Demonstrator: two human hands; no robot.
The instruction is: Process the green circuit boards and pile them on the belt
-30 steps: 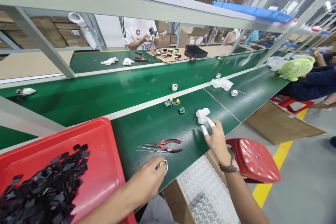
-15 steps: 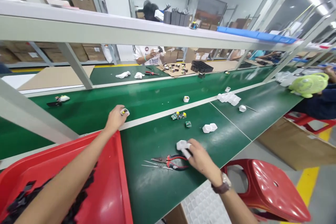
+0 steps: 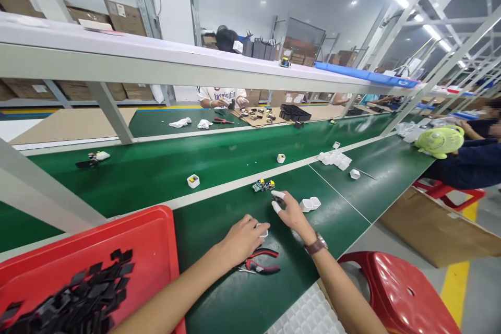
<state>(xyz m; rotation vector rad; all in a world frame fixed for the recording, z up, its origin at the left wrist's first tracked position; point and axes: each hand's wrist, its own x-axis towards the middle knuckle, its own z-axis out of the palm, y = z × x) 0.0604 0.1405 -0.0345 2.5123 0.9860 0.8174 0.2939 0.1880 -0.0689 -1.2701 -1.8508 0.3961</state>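
My left hand (image 3: 243, 240) is closed around a small white plastic cup (image 3: 263, 230), whose rim shows past the fingertips. Just beyond it, my right hand (image 3: 293, 212), with white finger cots on thumb and finger, pinches a small circuit board (image 3: 278, 199), mostly hidden. Red-handled pliers (image 3: 265, 262) lie under my left wrist, partly covered. Beyond my hands sit circuit boards with yellow parts (image 3: 263, 185). A pair of white cups (image 3: 310, 204) stands to the right of my right hand. One filled white cup (image 3: 193, 181) rests on the green belt, upper left.
A red tray (image 3: 172, 250) of black pieces stands at left. More white cups (image 3: 335, 158) and a green fan (image 3: 440, 141) are at right. A shelf beam (image 3: 235, 77) crosses ahead. A red stool (image 3: 410, 292) stands lower right. A co-worker (image 3: 221, 96) works opposite.
My left hand has left the filled cup on the belt and moved right to the white cup. My right hand has let go of that cup and moved away to the circuit board.
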